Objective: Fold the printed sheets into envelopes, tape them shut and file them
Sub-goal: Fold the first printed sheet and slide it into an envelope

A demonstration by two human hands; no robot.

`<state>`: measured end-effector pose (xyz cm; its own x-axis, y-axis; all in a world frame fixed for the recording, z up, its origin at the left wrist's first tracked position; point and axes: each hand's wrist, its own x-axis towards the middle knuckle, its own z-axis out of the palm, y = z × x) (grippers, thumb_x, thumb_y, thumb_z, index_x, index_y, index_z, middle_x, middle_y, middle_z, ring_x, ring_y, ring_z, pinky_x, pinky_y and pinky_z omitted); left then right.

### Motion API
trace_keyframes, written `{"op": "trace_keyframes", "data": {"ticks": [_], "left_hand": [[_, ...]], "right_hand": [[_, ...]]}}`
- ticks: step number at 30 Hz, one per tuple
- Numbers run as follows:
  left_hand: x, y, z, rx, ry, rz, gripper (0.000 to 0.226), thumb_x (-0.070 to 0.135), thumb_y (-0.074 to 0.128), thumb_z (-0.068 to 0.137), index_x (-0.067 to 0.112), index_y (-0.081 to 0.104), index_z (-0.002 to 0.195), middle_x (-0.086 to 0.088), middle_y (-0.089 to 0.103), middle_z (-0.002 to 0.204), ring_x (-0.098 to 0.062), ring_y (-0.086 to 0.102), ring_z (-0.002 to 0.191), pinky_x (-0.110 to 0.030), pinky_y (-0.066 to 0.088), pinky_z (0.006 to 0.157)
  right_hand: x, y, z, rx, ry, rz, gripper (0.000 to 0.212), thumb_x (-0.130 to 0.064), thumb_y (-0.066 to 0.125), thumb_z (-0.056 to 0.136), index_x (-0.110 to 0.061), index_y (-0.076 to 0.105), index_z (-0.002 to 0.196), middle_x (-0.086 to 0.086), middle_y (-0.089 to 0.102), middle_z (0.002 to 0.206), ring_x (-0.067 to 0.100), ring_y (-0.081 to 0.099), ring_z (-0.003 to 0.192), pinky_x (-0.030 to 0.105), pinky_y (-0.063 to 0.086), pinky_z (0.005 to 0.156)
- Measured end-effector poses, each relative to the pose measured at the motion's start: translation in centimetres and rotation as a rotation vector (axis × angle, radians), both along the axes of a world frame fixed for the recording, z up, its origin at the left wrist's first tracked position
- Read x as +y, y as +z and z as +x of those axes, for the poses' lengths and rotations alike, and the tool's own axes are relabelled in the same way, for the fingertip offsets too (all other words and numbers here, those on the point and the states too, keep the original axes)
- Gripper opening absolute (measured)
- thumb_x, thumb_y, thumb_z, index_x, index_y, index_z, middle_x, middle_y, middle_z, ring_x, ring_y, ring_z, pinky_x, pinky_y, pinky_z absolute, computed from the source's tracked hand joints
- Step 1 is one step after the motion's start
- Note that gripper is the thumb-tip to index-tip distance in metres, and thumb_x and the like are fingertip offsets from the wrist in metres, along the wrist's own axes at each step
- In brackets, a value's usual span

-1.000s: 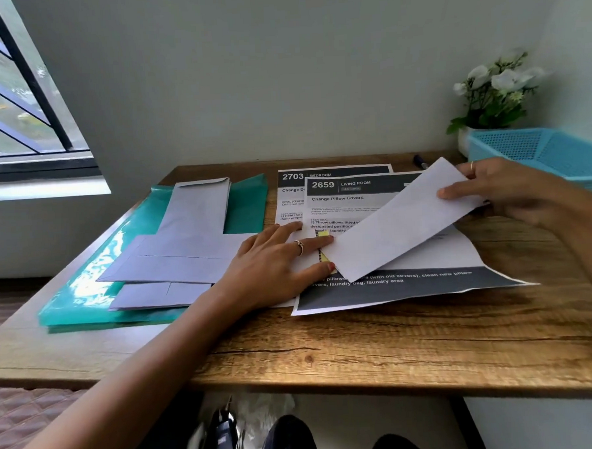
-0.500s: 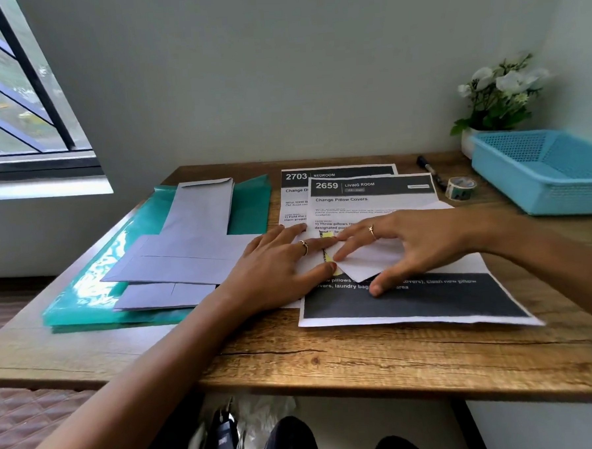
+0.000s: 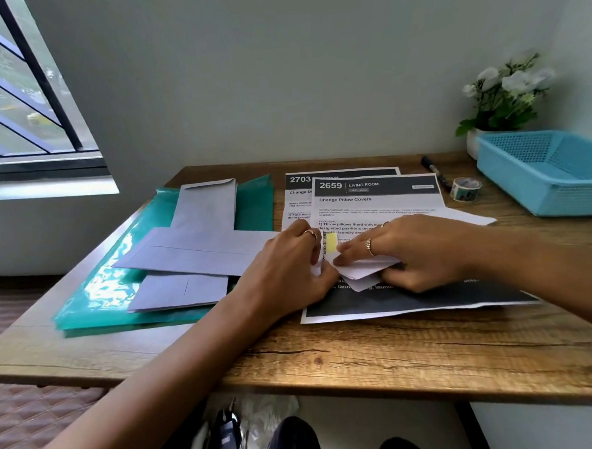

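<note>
Head view: a folded white paper sheet (image 3: 365,270) is pinched between the left hand (image 3: 290,269) and right hand (image 3: 416,249) above the printed 2659 sheet (image 3: 375,199) on the wooden counter (image 3: 363,351), beside 3 grey envelopes (image 3: 200,250).

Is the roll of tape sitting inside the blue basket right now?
No, the roll of tape rests on the wooden desk, just left of the blue basket and beside the black marker.
</note>
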<state>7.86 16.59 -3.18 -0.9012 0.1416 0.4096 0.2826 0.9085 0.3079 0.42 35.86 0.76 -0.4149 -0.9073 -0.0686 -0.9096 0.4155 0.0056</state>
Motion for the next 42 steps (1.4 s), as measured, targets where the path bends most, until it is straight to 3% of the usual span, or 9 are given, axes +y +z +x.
{"op": "trace_keyframes", "data": {"ticks": [5,18,22,27,31,34,38,40,42], "left_hand": [[0.0,-0.2,-0.1,0.067,-0.006,-0.020,0.018,0.021,0.060,0.082,0.005,0.062,0.076,-0.005,0.057,0.092,-0.023,0.059,0.079,-0.039,0.052,0.070],[-0.3,-0.4,-0.1,0.142,-0.031,0.027,0.016,0.017,0.062,0.081,0.004,0.061,0.071,-0.005,0.057,0.086,-0.020,0.057,0.073,-0.040,0.051,0.069],[-0.4,-0.3,0.0,0.158,-0.031,0.056,0.019,0.020,0.063,0.081,0.005,0.060,0.070,-0.003,0.057,0.084,-0.017,0.056,0.072,-0.038,0.050,0.067],[-0.3,-0.3,-0.1,0.143,-0.027,0.066,0.016,0.016,0.062,0.082,0.004,0.061,0.071,-0.004,0.056,0.086,-0.018,0.056,0.074,-0.037,0.051,0.069],[-0.3,-0.4,-0.1,0.140,-0.028,0.076,0.017,0.016,0.062,0.084,0.004,0.060,0.073,-0.005,0.056,0.091,-0.019,0.058,0.081,-0.037,0.051,0.073],[-0.3,-0.5,-0.2,0.139,-0.022,0.062,0.017,0.017,0.060,0.084,0.005,0.059,0.072,-0.003,0.055,0.091,-0.018,0.057,0.079,-0.036,0.050,0.073],[-0.2,-0.7,-0.2,0.095,-0.017,0.021,0.017,0.020,0.058,0.085,0.006,0.058,0.075,-0.003,0.053,0.095,-0.019,0.057,0.082,-0.036,0.050,0.075],[-0.3,-0.4,-0.1,0.034,-0.028,0.013,0.018,0.026,0.056,0.089,0.009,0.057,0.085,-0.002,0.053,0.106,-0.018,0.056,0.097,-0.032,0.050,0.083],[-0.8,0.5,-0.1,-0.111,-0.061,0.029,0.027,0.041,0.053,0.091,0.015,0.055,0.100,0.002,0.048,0.124,-0.015,0.049,0.115,-0.028,0.045,0.095]], "right_hand": [[-0.3,-0.3,0.2,0.041,0.019,-0.016,0.053,-0.017,0.044,0.095,-0.045,0.036,0.139,-0.022,0.034,0.147,0.003,0.038,0.132,0.023,0.033,0.106],[-2.5,-1.5,0.2,0.235,-0.096,0.021,0.047,-0.031,0.030,0.100,-0.028,0.023,0.147,0.001,0.030,0.148,0.023,0.038,0.128,0.038,0.038,0.102],[-2.5,-1.1,0.3,0.070,-0.107,0.019,0.056,-0.053,0.021,0.096,-0.028,0.025,0.145,-0.003,0.031,0.149,0.015,0.035,0.131,0.031,0.030,0.109],[-1.1,-0.6,0.0,-0.140,-0.143,-0.094,0.037,-0.042,0.038,0.097,-0.031,0.041,0.132,-0.007,0.045,0.141,0.009,0.044,0.123,0.028,0.034,0.104],[-1.2,-1.1,0.0,-0.175,-0.141,-0.090,0.046,-0.043,0.037,0.097,-0.035,0.034,0.142,-0.014,0.024,0.154,0.002,0.022,0.138,0.016,0.014,0.110],[-1.8,-1.6,0.3,-0.183,-0.133,-0.030,0.049,-0.035,0.029,0.101,-0.032,0.016,0.149,-0.013,0.007,0.158,0.000,0.003,0.143,0.021,0.000,0.114],[-2.8,-0.9,0.9,-0.360,-0.206,-0.274,0.038,-0.022,0.031,0.102,-0.026,0.039,0.140,-0.007,0.042,0.144,0.002,0.040,0.125,0.002,0.024,0.097],[-2.3,0.0,0.0,-0.360,-0.272,-0.434,0.029,-0.020,0.038,0.100,-0.025,0.052,0.126,-0.004,0.053,0.134,0.004,0.049,0.115,0.004,0.032,0.087],[-0.9,1.3,-1.3,-0.241,-0.329,-0.374,0.024,-0.027,0.047,0.096,-0.028,0.056,0.119,-0.003,0.052,0.136,0.009,0.046,0.123,0.015,0.033,0.094]]}}
